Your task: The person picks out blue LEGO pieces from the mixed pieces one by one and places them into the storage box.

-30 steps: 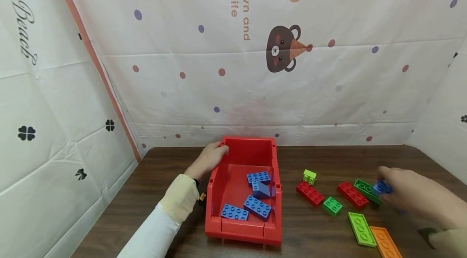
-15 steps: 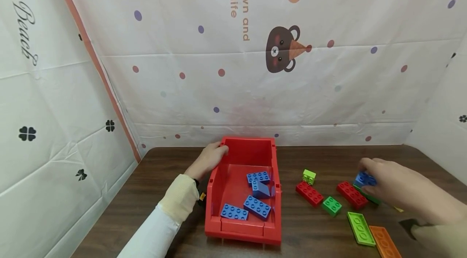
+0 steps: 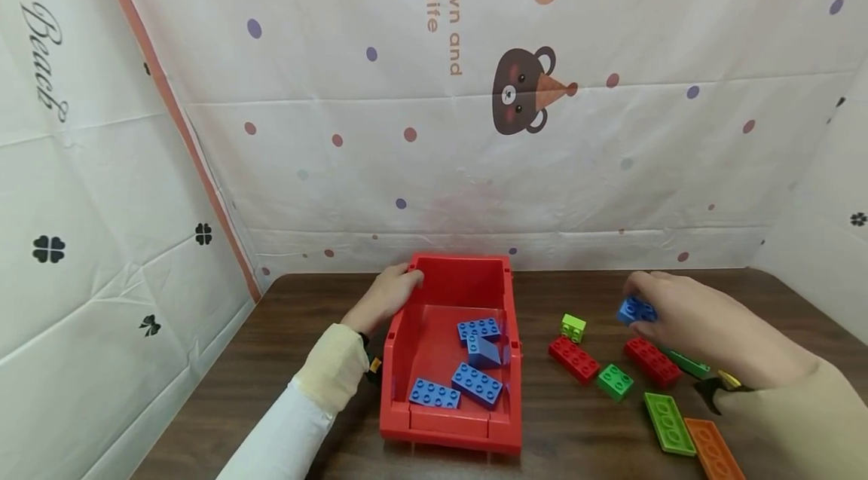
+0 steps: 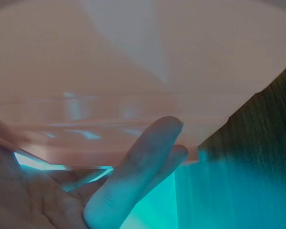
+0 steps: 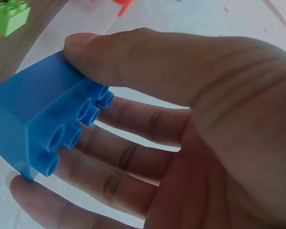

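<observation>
My right hand [image 3: 692,316] pinches a blue toy building brick [image 3: 636,310] above the table, to the right of the box. In the right wrist view, the thumb presses one long side of that blue brick [image 5: 43,105] while the fingers support the other, its studs facing the palm. My left hand [image 3: 388,296] grips the left wall of a red open-topped box [image 3: 450,426], the thumb over its rim. Up close, the left wrist view has the fingers [image 4: 138,171] under the pale-looking box wall. Inside the box lie several blue bricks [image 3: 477,383], one of them slope-sided.
Right of the box lie a lime brick [image 3: 573,327], two red bricks [image 3: 573,358], a green brick [image 3: 615,382], a longer green brick [image 3: 690,364] partly hidden by the right arm, a lime plate [image 3: 669,423] and an orange plate [image 3: 715,450]. A patterned sheet [image 3: 305,186] hangs behind the table.
My right hand has carried the blue brick up and leftward, off the area of the long green brick, toward the box. The left hand has stayed on the box wall.
</observation>
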Demonstrator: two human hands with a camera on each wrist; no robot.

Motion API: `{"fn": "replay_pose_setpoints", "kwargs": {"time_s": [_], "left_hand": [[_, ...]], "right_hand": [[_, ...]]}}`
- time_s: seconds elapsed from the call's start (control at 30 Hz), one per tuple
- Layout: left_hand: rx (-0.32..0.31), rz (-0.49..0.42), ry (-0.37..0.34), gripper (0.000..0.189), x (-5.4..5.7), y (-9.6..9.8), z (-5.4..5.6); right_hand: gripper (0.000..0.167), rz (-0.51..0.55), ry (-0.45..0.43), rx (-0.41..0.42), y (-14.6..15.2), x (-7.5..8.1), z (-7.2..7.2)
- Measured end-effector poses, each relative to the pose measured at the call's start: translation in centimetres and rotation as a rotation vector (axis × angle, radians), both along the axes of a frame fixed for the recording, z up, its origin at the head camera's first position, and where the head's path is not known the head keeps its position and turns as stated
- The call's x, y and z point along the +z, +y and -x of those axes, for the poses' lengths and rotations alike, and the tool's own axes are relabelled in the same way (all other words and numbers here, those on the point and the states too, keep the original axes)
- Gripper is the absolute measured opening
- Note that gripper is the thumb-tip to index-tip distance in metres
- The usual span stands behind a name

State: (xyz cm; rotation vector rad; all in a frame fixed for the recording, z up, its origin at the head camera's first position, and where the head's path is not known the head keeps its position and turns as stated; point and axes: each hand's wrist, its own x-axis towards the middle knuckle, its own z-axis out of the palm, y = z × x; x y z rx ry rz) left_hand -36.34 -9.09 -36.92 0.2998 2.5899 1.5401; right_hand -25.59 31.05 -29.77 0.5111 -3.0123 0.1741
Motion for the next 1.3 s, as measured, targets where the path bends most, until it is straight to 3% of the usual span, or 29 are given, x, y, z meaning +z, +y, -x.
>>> {"fn": "replay_pose_setpoints", "kwargs": {"time_s": [0.67, 0.97, 1.3], "left_hand": [[0.000, 0.021, 0.007, 0.030, 0.0, 0.3, 0.0], [-0.002, 0.022, 0.008, 0.033, 0.0, 0.3, 0.0], [0.017, 0.029, 0.013, 0.035, -0.1, 0.2, 0.3]], "right_hand": [[0.044, 0.063, 0.005, 0.045, -6.1, 2.1, 1.0], [0.049, 0.117, -0.050, 0.019, -10.3, 3.2, 1.3], [0.050, 0.164, -0.045, 0.060, -12.7, 3.8, 1.3]]}}
